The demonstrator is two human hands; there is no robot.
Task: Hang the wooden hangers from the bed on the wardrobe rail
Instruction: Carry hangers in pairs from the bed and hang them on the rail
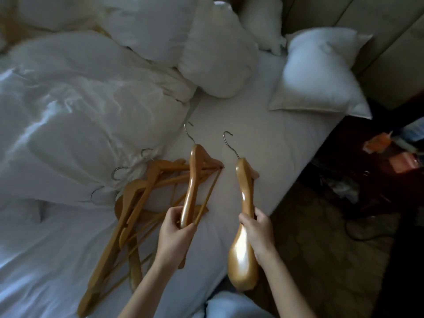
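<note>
**Two hangers lifted, one in each hand, over the bed's near corner**

On the left, a rumpled white duvet covered most of the bed. At its edge lay a loose pile of wooden hangers, overlapping one another, their metal hooks pointing towards the duvet.

The left hand reached in from below, forearm bare, with its fingers and thumb curled round the lower end of one wooden hanger. That hanger stood nearly edge-on to the camera, its hook pointing away up the bed, and it crossed over the right side of the pile.

The right hand, apart from the left, gripped the middle of a second, broad-shouldered hanger. Its hook also pointed up the bed, and its wide glossy end hung below the wrist, near the mattress edge. Bare white sheet showed between the two held hangers and stretched beyond them.

Farther up, a white pillow lay against the duvet and another pillow sat by the padded headboard. The mattress edge ran diagonally from that pillow down towards the right forearm. Right of it lay patterned carpet and dark furniture with cluttered items too blurred to name.
</note>
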